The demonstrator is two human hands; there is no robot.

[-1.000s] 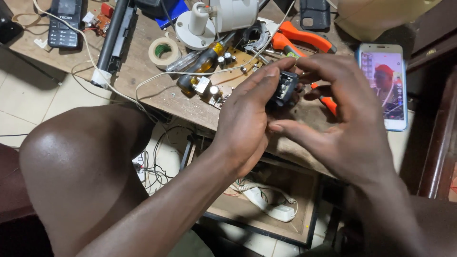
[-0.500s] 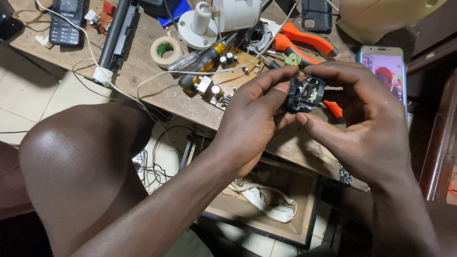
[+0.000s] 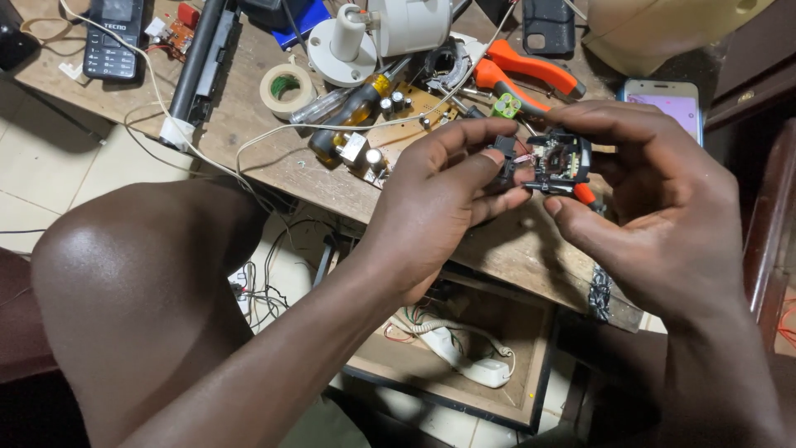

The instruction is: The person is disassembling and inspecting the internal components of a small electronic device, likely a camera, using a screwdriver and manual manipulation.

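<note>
A small black electronic module (image 3: 557,160) with a copper coil inside and thin wires is held up over the wooden workbench (image 3: 274,166). My right hand (image 3: 655,216) grips it from the right, fingers curled over its top and thumb beneath. My left hand (image 3: 439,199) pinches a small black piece (image 3: 503,151) at the module's left side between thumb and fingertips. Fine wires run between the two parts.
On the bench lie a circuit board (image 3: 390,124), a yellow-handled screwdriver (image 3: 356,104), orange-handled pliers (image 3: 531,70), a tape roll (image 3: 283,87), a white lamp base (image 3: 365,37), a keypad phone (image 3: 112,37) and a smartphone (image 3: 667,99). My knee (image 3: 133,290) is below left. An open drawer (image 3: 464,365) holds a white plug.
Both hands shifted slightly right and apart. The module turned so its open inside faces up, and the left hand now pinches a separate small piece beside it.
</note>
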